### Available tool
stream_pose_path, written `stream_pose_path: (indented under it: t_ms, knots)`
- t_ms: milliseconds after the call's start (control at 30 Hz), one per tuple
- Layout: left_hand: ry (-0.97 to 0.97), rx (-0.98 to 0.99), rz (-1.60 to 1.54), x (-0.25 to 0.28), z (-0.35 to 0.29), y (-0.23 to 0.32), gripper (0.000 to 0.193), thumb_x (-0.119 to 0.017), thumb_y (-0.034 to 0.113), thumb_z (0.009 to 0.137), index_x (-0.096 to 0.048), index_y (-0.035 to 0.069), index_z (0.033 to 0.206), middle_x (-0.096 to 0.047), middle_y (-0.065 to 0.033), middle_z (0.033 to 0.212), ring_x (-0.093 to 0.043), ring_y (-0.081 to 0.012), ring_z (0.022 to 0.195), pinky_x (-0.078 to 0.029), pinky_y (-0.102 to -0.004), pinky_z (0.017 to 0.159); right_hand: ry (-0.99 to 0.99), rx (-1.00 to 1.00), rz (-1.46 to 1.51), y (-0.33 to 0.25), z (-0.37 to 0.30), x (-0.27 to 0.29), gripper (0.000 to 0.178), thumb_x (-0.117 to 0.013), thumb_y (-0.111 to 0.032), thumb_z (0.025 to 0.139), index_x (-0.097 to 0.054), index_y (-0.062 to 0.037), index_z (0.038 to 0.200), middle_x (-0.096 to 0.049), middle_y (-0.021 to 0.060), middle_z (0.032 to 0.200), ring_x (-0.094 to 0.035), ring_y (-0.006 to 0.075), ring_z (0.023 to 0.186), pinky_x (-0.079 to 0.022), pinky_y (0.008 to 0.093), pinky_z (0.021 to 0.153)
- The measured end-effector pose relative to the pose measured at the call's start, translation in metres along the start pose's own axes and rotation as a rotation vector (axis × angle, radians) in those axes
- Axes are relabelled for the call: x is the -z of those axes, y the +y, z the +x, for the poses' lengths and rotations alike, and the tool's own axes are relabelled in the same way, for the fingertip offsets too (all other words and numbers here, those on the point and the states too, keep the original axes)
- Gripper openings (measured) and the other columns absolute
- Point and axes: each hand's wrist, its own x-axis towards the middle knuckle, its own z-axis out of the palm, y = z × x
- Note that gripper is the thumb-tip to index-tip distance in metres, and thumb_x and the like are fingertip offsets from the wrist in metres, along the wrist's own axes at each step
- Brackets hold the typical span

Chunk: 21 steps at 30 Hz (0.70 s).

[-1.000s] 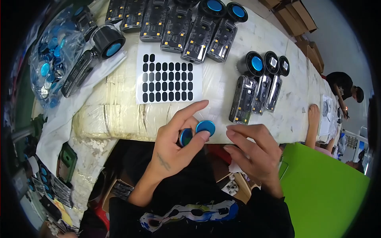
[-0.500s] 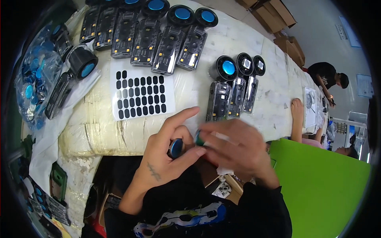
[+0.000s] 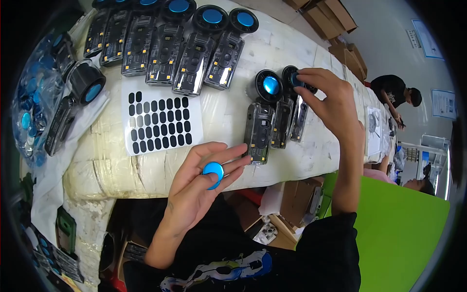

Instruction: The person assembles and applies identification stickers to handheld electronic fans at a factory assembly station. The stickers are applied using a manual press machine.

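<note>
My left hand (image 3: 206, 173) is above the near table edge, pinching a shiny blue disc (image 3: 213, 171) between thumb and fingers. My right hand (image 3: 331, 97) reaches to the middle of three small handheld devices, each with a round black head and a see-through dark body. Its thumb and fingertips press a blue disc (image 3: 295, 80) onto the centre of that device's head (image 3: 287, 73). The device nearest my left hand (image 3: 261, 129) has a blue disc in its head. Behind my right fingers, the third device (image 3: 300, 117) is partly hidden.
Several similar devices (image 3: 194, 63) with blue centres stand in a row at the far left. A white sheet of black oval stickers (image 3: 160, 119) lies before them. At left are a plastic bag of blue discs (image 3: 29, 102) and a green panel (image 3: 389, 219) stands right. Another person (image 3: 394, 92) works beyond.
My right hand has moved away from my left, forward and right, carrying a blue disc to the middle device's head. My left hand has turned, showing its disc's blue face.
</note>
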Motion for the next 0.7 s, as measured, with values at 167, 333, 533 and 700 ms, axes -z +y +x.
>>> stream_pose_path:
  t_ms: [167, 333, 533, 700]
  knots:
    - [-0.014, -0.027, -0.022, 0.001, 0.002, 0.000, 0.047, -0.041, -0.004, 0.085, -0.039, 0.006, 0.131, -0.037, -0.0348, 0.143, -0.039, -0.0459, 0.134, -0.029, -0.0489, 0.115, -0.041, 0.034, -0.016, 0.002, 0.003, -0.001, 0.016, -0.072, -0.006, 0.079, -0.071, 0.0004, 0.094, -0.069, 0.0122, 0.100, -0.066, 0.0309, 0.084, -0.053, 0.0363, 0.074]
    - [-0.012, -0.024, -0.018, 0.001, 0.004, -0.001, 0.047, -0.041, -0.004, 0.085, -0.039, 0.006, 0.131, -0.037, -0.0345, 0.143, -0.039, -0.0458, 0.134, -0.029, -0.0486, 0.115, -0.029, 0.043, -0.040, 0.002, 0.000, -0.005, 0.015, -0.071, -0.005, 0.079, -0.071, -0.0002, 0.093, -0.069, 0.0115, 0.100, -0.066, 0.0305, 0.085, -0.053, 0.0367, 0.075]
    - [-0.015, -0.032, -0.019, 0.000, 0.005, -0.001, 0.047, -0.041, -0.004, 0.085, -0.039, 0.007, 0.131, -0.036, -0.0343, 0.144, -0.039, -0.0456, 0.135, -0.030, -0.0484, 0.115, 0.046, 0.086, -0.135, -0.001, -0.008, -0.015, 0.014, -0.070, -0.004, 0.078, -0.070, -0.0010, 0.092, -0.068, 0.0112, 0.101, -0.064, 0.0295, 0.086, -0.053, 0.0369, 0.075]
    - [0.003, -0.040, -0.048, 0.000, 0.005, 0.000, 0.047, -0.042, -0.005, 0.085, -0.039, 0.008, 0.131, -0.035, -0.0345, 0.145, -0.038, -0.0456, 0.135, -0.030, -0.0484, 0.115, 0.098, 0.094, -0.402, -0.023, -0.023, -0.034, 0.024, -0.066, 0.000, 0.070, -0.067, 0.0023, 0.094, -0.066, 0.0098, 0.112, -0.060, 0.0249, 0.096, -0.049, 0.0356, 0.080]
